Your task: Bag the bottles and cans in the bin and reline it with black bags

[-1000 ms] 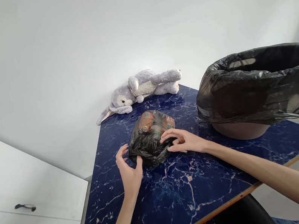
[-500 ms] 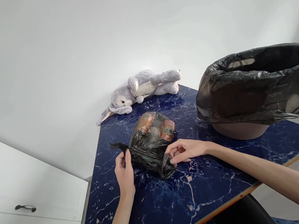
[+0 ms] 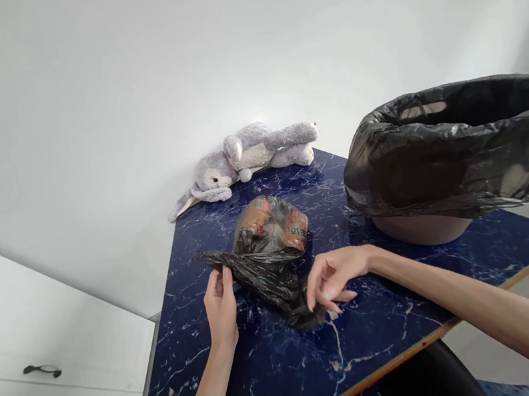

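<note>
A black plastic bag lies on the blue marbled table. Through its thin, stretched film, orange packages with printed lettering show at the far side. My left hand pinches the left end of the bag's gathered neck between thumb and fingers. At the opposite end, my right hand has curled fingers at the crumpled edge, somewhat blurred; the exact contact is hard to make out.
A grey plush rabbit lies on its side against the wall. On the right stands a bin lined with a black bag. A white cabinet with a dark handle is at left. The table's wooden front edge runs below my hands.
My right hand has shifted slightly right and towards me, its fingers more spread. The bag's neck is drawn out wider and its near end sits lower. My left hand has barely moved.
</note>
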Demonstrator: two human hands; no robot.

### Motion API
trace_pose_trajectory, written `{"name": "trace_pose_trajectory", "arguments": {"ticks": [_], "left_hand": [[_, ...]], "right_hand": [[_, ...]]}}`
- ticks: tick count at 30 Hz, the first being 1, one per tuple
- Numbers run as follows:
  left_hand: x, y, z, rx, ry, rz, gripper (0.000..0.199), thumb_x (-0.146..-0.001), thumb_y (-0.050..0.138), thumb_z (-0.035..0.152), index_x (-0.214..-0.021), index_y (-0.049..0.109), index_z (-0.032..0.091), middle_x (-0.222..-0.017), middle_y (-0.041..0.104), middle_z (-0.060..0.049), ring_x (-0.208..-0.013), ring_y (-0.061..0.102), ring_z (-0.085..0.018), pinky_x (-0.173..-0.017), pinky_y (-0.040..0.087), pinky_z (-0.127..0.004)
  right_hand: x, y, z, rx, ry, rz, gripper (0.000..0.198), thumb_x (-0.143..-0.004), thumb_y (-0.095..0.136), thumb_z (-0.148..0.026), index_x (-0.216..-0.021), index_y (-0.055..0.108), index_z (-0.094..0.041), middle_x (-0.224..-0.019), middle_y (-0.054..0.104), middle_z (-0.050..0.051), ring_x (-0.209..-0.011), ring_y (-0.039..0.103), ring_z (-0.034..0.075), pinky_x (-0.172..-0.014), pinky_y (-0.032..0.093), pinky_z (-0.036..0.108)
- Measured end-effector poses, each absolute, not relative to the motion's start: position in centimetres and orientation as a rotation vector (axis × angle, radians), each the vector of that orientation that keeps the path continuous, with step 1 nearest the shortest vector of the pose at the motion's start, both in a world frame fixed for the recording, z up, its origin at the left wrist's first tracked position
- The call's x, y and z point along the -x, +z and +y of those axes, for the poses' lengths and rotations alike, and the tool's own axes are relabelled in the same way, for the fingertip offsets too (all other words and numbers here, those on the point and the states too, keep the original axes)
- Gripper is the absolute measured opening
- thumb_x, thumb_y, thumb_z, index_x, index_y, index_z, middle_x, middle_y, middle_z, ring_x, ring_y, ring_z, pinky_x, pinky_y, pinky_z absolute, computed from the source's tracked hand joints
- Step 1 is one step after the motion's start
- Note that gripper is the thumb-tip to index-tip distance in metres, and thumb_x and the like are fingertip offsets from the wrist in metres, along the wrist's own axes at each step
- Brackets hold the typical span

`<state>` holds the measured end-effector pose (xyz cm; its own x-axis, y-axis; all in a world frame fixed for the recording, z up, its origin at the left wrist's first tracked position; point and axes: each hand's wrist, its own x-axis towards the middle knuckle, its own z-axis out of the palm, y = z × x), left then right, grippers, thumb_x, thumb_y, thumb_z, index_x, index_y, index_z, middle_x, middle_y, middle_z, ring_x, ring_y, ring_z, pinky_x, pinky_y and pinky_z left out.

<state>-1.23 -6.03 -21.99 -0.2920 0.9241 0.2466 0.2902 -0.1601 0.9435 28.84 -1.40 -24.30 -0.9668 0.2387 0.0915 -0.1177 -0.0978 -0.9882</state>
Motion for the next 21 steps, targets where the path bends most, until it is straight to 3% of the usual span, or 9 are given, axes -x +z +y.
{"name": "trace_pose_trajectory", "arguments": {"ticks": [2,4,8,11,14,18,21], "left_hand": [[1.0,-22.0,-5.9,-1.393,1.453,1.502,0.046,-0.090,0.076,0.070,-0.090,0.071,0.024,-0.100,0.073,-0.007,-0.104,0.069,-0.027,-0.091,0.056,-0.035],[0.8,-22.0,-5.8,-1.381,1.437,1.454,0.045,-0.087,0.080,0.066,-0.105,0.076,0.024,-0.117,0.078,-0.011,-0.122,0.070,-0.032,-0.103,0.057,-0.041],[0.7,-22.3,-5.4,-1.350,1.446,1.411,0.052,-0.081,0.086,0.059,-0.118,0.077,0.024,-0.130,0.079,-0.013,-0.137,0.067,-0.036,-0.115,0.054,-0.049],[0.8,-22.6,-5.3,-1.332,1.472,1.427,0.051,-0.079,0.087,0.058,-0.114,0.078,0.022,-0.128,0.080,-0.014,-0.135,0.068,-0.038,-0.115,0.054,-0.052],[1.1,-22.8,-5.3,-1.327,1.511,1.469,0.048,-0.081,0.085,0.057,-0.111,0.079,0.021,-0.124,0.081,-0.014,-0.129,0.071,-0.038,-0.111,0.055,-0.052],[1.8,-23.3,-5.1,-1.299,1.553,1.557,0.036,-0.086,0.080,0.053,-0.102,0.080,0.021,-0.117,0.081,-0.013,-0.118,0.072,-0.039,-0.101,0.056,-0.049],[2.5,-23.7,-4.9,-1.289,1.609,1.558,0.033,-0.085,0.080,0.052,-0.098,0.078,0.022,-0.108,0.079,-0.011,-0.107,0.072,-0.035,-0.093,0.057,-0.045]], "right_hand": [[-29.2,-24.5,-1.3,0.018,2.250,-1.931,0.067,-0.078,0.090,-0.069,-0.110,0.083,-0.011,-0.078,0.078,0.011,-0.044,0.058,0.013,-0.053,0.051,0.032],[-29.4,-24.8,-1.2,0.001,2.244,-1.848,0.071,-0.073,0.089,-0.077,-0.099,0.080,-0.012,-0.073,0.076,0.011,-0.042,0.055,0.012,-0.047,0.047,0.029],[-29.0,-25.0,-0.9,0.172,2.038,-1.589,0.056,-0.091,0.076,-0.073,-0.095,0.073,-0.017,-0.065,0.065,-0.002,-0.041,0.041,0.006,-0.042,0.032,0.021],[-28.3,-24.8,-1.0,0.315,1.877,-1.509,0.035,-0.100,0.077,-0.053,-0.108,0.074,-0.018,-0.077,0.070,-0.002,-0.046,0.044,0.004,-0.046,0.033,0.020],[-27.8,-24.3,-1.4,0.398,1.802,-1.539,0.031,-0.099,0.081,-0.042,-0.119,0.075,-0.018,-0.093,0.076,0.002,-0.049,0.049,0.004,-0.048,0.036,0.021],[-27.6,-24.1,-1.9,0.350,1.894,-1.624,0.044,-0.098,0.081,-0.045,-0.132,0.072,-0.018,-0.095,0.078,0.003,-0.046,0.050,0.004,-0.049,0.042,0.022],[-27.6,-24.3,-1.9,0.281,2.005,-1.691,0.051,-0.095,0.082,-0.051,-0.131,0.072,-0.016,-0.095,0.078,0.006,-0.046,0.054,0.007,-0.046,0.044,0.024]]}}
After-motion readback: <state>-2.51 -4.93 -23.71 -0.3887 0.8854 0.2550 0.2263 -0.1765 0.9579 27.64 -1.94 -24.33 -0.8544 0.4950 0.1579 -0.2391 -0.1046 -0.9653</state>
